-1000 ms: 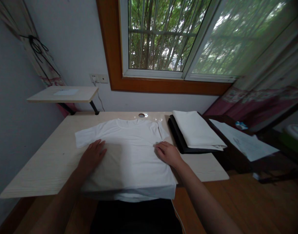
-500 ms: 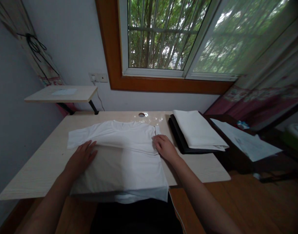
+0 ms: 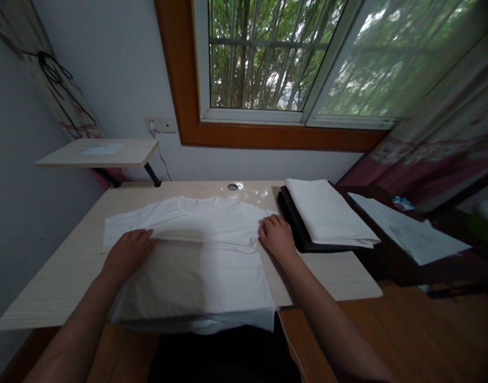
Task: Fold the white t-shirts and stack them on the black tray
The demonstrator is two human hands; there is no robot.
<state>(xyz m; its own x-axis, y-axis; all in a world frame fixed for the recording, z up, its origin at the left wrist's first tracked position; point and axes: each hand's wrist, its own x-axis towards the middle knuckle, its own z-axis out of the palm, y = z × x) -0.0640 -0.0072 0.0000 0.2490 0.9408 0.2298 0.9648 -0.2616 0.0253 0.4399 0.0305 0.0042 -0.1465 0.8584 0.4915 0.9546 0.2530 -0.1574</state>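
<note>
A white T-shirt (image 3: pixel 204 271) lies spread on the pale wooden desk, its neckline toward the wall and its hem hanging over the front edge. My left hand (image 3: pixel 130 250) rests palm down on the shirt's left side, just below the sleeve, with its fingers laid on the cloth. At the opposite sleeve, my right hand (image 3: pixel 276 234) has its fingers curled on the sleeve's edge and grips the fabric. A fold runs across the chest between the hands.
Right of the shirt, a folded white cloth (image 3: pixel 331 213) lies on a folded black item (image 3: pixel 295 229). A small raised shelf (image 3: pixel 127 154) stands at the desk's back left. Beyond the desk's right side, paper sheets (image 3: pixel 407 229) lie on a dark surface. A window is ahead.
My right hand has moved outward to the right, and the right sleeve now stretches out further. My left hand has shifted slightly left, its fingers closer together.
</note>
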